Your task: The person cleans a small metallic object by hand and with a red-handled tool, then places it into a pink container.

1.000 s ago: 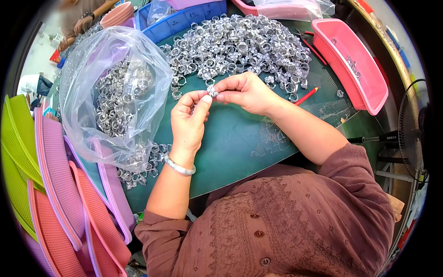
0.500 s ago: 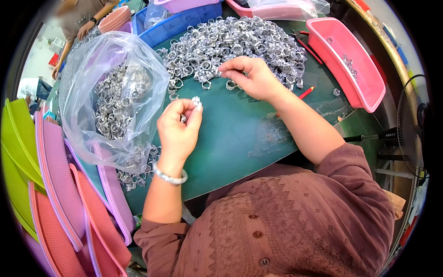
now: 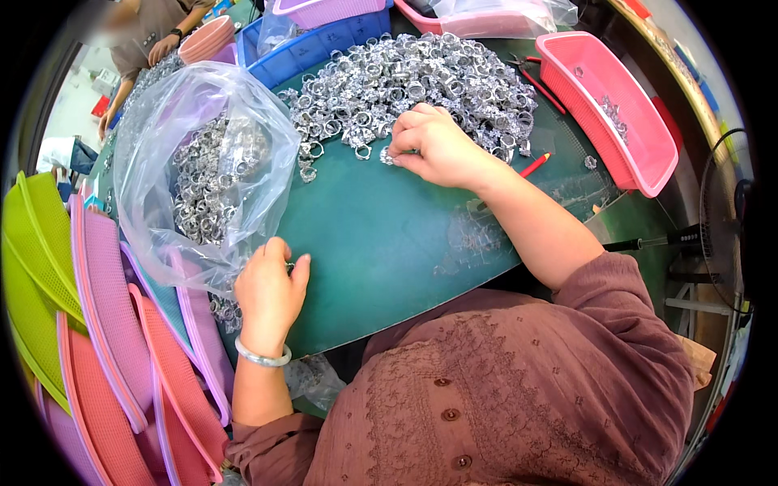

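Note:
My right hand (image 3: 442,146) pinches a silver-coloured ring (image 3: 386,155) with a clustered, sparkling top, at the near edge of a large heap of similar rings (image 3: 421,73). My left hand (image 3: 271,292) is back down at the left, over a small batch of rings (image 3: 226,312) beside the table's near edge. Its thumb stands apart from the curled fingers. A dark glint shows in that gap, and I cannot make out whether it is a ring in the palm or on the table. A clear plastic bag (image 3: 279,154) holding many rings stands just beyond this hand.
A pink basket (image 3: 648,166) with a few rings stands at the right, near red-handled pliers (image 3: 545,89) and a red pencil (image 3: 536,165). Stacked coloured baskets (image 3: 109,300) crowd the left. A blue crate (image 3: 316,58) stands behind the heap. Another person's hand (image 3: 162,50) shows far left.
My left hand has moved down and left, and the ring at its fingertips is no longer visible there. My right hand has drawn slightly nearer, now with a ring in its pinch.

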The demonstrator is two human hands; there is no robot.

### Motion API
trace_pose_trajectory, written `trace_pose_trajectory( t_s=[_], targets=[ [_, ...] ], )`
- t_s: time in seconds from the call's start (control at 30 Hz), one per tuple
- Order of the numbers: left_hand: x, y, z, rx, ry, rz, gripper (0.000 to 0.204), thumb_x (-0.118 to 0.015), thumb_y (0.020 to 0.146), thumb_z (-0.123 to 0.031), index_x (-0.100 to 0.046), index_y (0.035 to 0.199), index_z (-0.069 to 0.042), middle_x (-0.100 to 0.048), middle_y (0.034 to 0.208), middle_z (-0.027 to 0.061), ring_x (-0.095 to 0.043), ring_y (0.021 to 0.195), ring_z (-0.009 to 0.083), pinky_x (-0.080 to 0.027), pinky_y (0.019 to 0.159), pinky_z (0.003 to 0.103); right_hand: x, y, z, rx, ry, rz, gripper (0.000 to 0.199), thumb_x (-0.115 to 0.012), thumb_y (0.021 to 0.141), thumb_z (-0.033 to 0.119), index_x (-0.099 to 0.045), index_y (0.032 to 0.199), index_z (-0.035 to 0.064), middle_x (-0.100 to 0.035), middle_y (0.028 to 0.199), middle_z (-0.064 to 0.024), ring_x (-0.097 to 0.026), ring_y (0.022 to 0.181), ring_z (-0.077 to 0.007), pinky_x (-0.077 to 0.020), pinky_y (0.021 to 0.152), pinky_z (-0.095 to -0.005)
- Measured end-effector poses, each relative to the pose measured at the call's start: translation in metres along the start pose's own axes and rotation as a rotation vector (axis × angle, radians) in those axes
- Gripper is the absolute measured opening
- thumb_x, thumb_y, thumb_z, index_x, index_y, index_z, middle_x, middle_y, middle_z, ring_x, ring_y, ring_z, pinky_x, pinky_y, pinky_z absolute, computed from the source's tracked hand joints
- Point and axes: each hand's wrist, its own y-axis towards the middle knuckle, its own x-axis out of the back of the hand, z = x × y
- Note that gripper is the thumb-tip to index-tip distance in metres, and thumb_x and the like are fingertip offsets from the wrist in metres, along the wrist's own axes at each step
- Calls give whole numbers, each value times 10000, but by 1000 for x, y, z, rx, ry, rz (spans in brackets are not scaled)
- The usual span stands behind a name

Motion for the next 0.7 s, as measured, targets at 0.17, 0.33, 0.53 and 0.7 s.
trace_pose_trajectory(
  t_s=[0.17,0.33,0.53,0.7],
  targets=[
    [-11,22,-24,9,-704,-5,155,-638,769,-97,-590,892,-15,-525,680,1,-466,600,69,-389,559,210,0,1,9,-80,797,38,107,-671,721,38,-647,822,15,-625,944,-96,-570,916,-178,-435,822,-308],
    [-27,45,-56,1,-1337,63,125,-589,808,-18,-591,930,8,-522,772,-47,-436,681,13,-355,605,146,-7,0,17,-51,997,22,115,-657,735,5,-651,851,2,-628,950,-111,-578,920,-172,-452,811,-291],
    [-41,58,-65,4,-1452,6,80,-605,803,-33,-594,882,-22,-540,728,-44,-417,570,4,-317,502,143,-7,1,18,-13,957,-82,123,-646,719,-26,-643,836,12,-611,1010,-111,-567,943,-175,-449,809,-286],
    [-45,57,-63,29,-1474,-13,60,-602,801,-27,-602,856,-1,-552,756,-37,-440,647,14,-357,579,152,-10,0,19,-3,933,-74,125,-641,716,-34,-635,831,13,-609,1016,-114,-567,941,-174,-449,807,-286]
  ],
)
